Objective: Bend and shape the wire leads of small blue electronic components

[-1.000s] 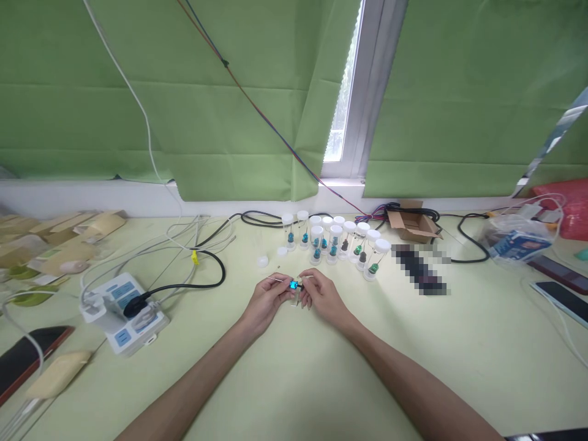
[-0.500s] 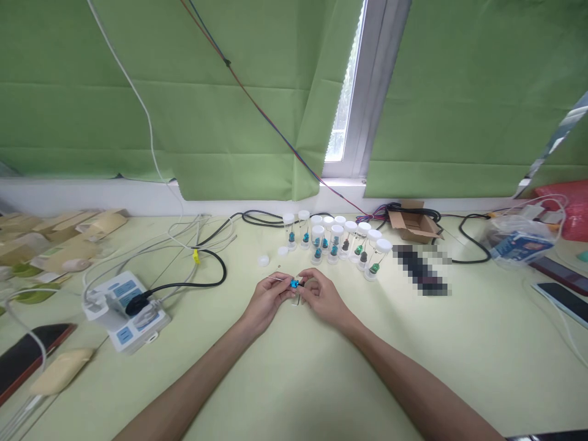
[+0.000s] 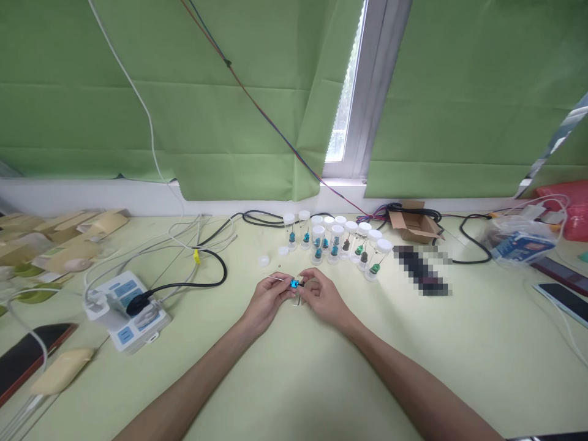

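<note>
blue piece (image 3: 294, 283) bridges left grip (image 3: 266, 298) and right grip (image 3: 324, 296).

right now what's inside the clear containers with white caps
Inside the clear containers sit small blue pieces, green pieces and dark pieces. Containers in front partly cover those behind, so their contents can't be fully seen.

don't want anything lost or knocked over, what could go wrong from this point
The small shiny blue piece sits between the fingertips of the left hand and right hand, so it might slip onto the pale green tabletop.
The clear tubular vials with white lids stand close together beyond the hands, so a bump could topple several.
Two loose round white caps lie near the left hand and might get brushed aside.
</note>
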The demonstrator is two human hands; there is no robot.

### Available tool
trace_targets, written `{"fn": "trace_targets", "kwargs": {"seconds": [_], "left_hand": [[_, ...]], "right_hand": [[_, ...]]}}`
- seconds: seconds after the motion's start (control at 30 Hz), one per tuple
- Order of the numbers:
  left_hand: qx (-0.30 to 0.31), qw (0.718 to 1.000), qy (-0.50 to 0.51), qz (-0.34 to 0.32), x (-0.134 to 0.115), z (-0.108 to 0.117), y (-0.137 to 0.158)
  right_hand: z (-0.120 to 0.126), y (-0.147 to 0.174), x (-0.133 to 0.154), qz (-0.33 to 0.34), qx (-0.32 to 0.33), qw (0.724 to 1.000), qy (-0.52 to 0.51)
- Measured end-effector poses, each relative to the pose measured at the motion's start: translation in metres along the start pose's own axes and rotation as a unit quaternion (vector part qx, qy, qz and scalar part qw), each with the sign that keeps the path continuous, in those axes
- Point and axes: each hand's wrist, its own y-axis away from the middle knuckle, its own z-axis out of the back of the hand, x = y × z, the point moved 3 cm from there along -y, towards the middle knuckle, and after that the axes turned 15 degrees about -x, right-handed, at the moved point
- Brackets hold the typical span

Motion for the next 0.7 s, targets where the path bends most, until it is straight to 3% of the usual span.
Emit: {"fn": "trace_targets", "kwargs": {"seconds": [0.3, 0.7], "left_hand": [[-0.014, 1.0, 0.007, 0.01, 0.0005, -0.0018, 0.0], [-0.003, 1.0, 0.0, 0.002, -0.0012, -0.0025, -0.0001]], "right_hand": [[-0.0024, -0.0018, -0.0034, -0.036, 0.001, 0.999, -0.038], [-0.0007, 0.0, -0.0001, -0.009, 0.009, 1.0, -0.013]]}}
